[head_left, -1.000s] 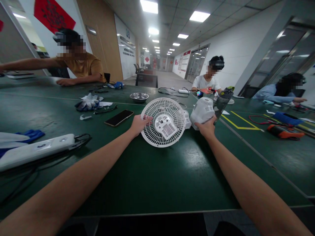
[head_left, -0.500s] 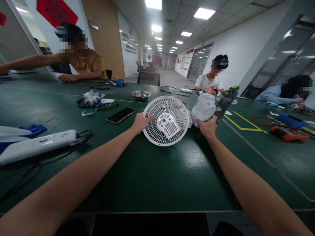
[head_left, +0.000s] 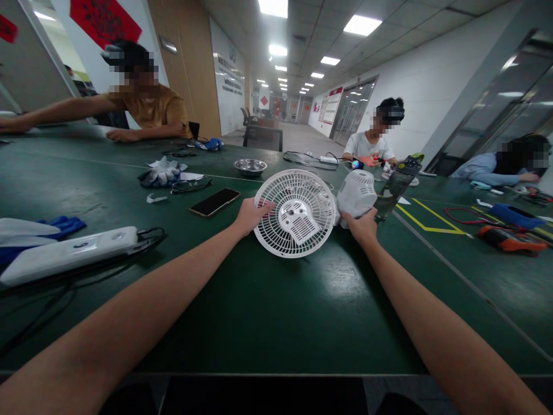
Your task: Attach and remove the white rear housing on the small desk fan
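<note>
A round white fan grille (head_left: 295, 243) stands on edge in front of me, its slotted middle plate facing my way. My left hand (head_left: 251, 217) grips its left rim, thumb over the slats and the other fingers behind. To the right, my right hand (head_left: 362, 226) is closed on a white plastic fan motor housing (head_left: 356, 195) with vent slots, holding it low down. The housing is close against the grille's right rim; whether they are joined I cannot tell. A dark see-through water bottle (head_left: 395, 187) stands tilted-looking just beyond my right hand.
On the green table (head_left: 276, 317) lie a phone (head_left: 215, 202), a metal bowl (head_left: 250, 167), gloves (head_left: 162, 173) and a white power strip (head_left: 71, 253) to the left. An orange multimeter (head_left: 512, 239) lies right, past yellow tape (head_left: 436, 227). Several people sit around the table.
The motor housing and my right hand have shifted slightly left, nearer the grille. My left hand keeps its hold on the rim, and the whole view has shifted a little.
</note>
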### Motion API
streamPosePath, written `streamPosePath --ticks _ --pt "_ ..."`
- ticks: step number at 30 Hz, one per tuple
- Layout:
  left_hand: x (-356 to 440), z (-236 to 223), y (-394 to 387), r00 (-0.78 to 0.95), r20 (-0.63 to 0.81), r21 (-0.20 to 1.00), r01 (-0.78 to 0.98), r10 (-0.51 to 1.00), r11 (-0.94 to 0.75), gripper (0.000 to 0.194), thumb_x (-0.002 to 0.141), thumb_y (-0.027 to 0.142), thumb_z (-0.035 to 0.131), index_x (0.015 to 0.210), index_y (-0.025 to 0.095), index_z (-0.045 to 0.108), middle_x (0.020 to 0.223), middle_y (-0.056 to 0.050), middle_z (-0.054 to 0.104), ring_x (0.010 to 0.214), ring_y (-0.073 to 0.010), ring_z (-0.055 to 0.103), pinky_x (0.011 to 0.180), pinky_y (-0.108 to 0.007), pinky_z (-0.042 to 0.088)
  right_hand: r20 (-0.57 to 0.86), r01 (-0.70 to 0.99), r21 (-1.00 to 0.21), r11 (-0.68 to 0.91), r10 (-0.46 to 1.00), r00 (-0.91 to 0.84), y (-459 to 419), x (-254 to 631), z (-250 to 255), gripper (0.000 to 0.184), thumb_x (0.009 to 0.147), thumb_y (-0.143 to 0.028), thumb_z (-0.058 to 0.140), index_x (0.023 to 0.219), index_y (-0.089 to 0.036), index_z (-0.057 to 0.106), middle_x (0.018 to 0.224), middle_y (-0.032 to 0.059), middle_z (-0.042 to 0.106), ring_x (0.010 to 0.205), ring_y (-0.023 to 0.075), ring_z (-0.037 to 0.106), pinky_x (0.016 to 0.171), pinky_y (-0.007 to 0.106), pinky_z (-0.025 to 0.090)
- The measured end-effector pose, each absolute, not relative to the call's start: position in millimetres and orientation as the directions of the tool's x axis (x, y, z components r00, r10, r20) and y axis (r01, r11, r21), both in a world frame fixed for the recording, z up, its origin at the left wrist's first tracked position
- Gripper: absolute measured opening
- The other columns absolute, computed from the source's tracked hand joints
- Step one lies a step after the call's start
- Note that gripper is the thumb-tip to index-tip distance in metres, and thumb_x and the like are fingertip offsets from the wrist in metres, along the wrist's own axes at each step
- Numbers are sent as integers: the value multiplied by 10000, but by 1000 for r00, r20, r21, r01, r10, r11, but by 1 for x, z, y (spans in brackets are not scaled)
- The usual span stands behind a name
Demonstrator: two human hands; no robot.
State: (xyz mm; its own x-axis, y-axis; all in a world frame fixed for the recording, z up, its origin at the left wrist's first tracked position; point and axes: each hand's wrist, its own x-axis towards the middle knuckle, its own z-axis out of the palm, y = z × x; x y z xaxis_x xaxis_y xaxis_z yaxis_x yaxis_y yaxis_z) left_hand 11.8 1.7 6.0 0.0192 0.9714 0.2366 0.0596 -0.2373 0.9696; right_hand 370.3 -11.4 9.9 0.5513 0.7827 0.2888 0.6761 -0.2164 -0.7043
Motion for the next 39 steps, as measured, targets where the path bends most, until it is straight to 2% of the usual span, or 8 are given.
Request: streamPosePath --ticks 6,18,22,25,30,39 --pt "13 4 2 18 269 962 36 963 -270 200 818 301 782 910 132 728 868 -87 775 780 -226 741 770 -391 613 276 677 -697 -236 783 557 -12 375 13 761 665 -591 783 1225 -164 494 1300 234 637 1196 368 636 1029 468 485" --pt "12 5 1 32 245 968 55 969 -247 230 816 334 780 919 136 722 880 -85 774 791 -230 743 780 -402 615 286 687 -690 -228 786 548 -9 378 9 786 656 -577 798 1233 -125 516 1264 256 653 1157 390 652 993 489 501" --pt "12 8 0 29 254 964 79 967 -256 212 827 317 772 943 145 727 908 -85 777 807 -233 743 773 -398 612 347 675 -711 -195 738 579 -11 375 10 759 628 -565 814 1196 -140 543 1243 235 669 1141 386 655 981 481 505" --pt "12 8 -1 20 243 967 78 970 -244 203 823 310 777 929 144 727 896 -86 776 798 -231 741 768 -392 609 391 663 -727 -179 685 615 -13 372 15 713 673 -560 781 1206 -157 532 1227 212 681 1131 369 659 980 470 500" --pt "13 7 1 30 257 964 66 966 -258 239 810 337 788 928 138 728 897 -87 776 803 -237 740 770 -395 608 531 662 -748 -48 556 640 -15 355 30 640 720 -542 757 1185 -169 525 1144 179 713 1066 335 682 946 435 501" --pt "13 6 1 16 272 959 83 962 -272 234 820 330 791 933 137 725 902 -92 778 786 -228 738 780 -390 608 618 708 -702 80 561 550 -18 326 36 637 747 -541 732 1208 -153 525 1152 159 705 1023 294 673 917 402 498"
